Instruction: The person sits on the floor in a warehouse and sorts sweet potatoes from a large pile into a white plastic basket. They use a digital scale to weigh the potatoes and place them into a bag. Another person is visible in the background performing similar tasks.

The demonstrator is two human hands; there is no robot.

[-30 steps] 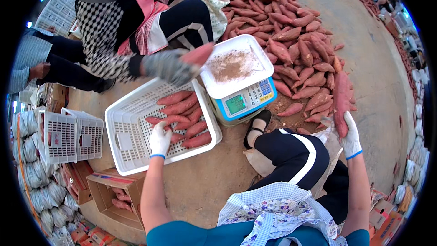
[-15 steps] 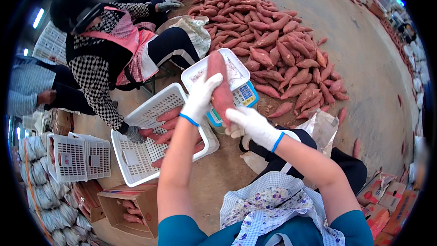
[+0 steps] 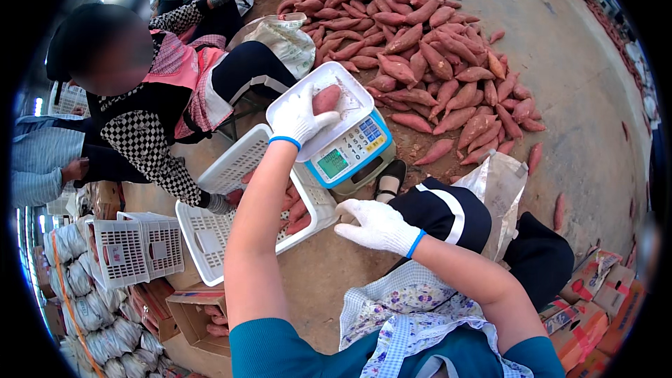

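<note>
My left hand [image 3: 297,115], in a white glove, grips a sweet potato [image 3: 326,98] on the white tray [image 3: 353,82] of a blue scale [image 3: 353,150]. My right hand [image 3: 371,225] is open below the scale, fingers apart and holding nothing. A white plastic basket [image 3: 201,241] with sweet potatoes [image 3: 297,217] sits left of the scale, partly hidden by my left forearm. A co-worker's grey-gloved hand [image 3: 218,203] reaches into that basket.
A large pile of sweet potatoes [image 3: 448,63] covers the floor beyond the scale. Co-workers [image 3: 164,77] sit at the upper left. Stacked baskets [image 3: 136,252], white sacks [image 3: 91,308] and a cardboard box [image 3: 192,315] are at the lower left, flattened cartons [image 3: 602,308] at the lower right.
The sweet potato went from my right hand into both hands, then onto the tray under my left hand. My right hand let go and moved down. The co-worker's hand went into the basket.
</note>
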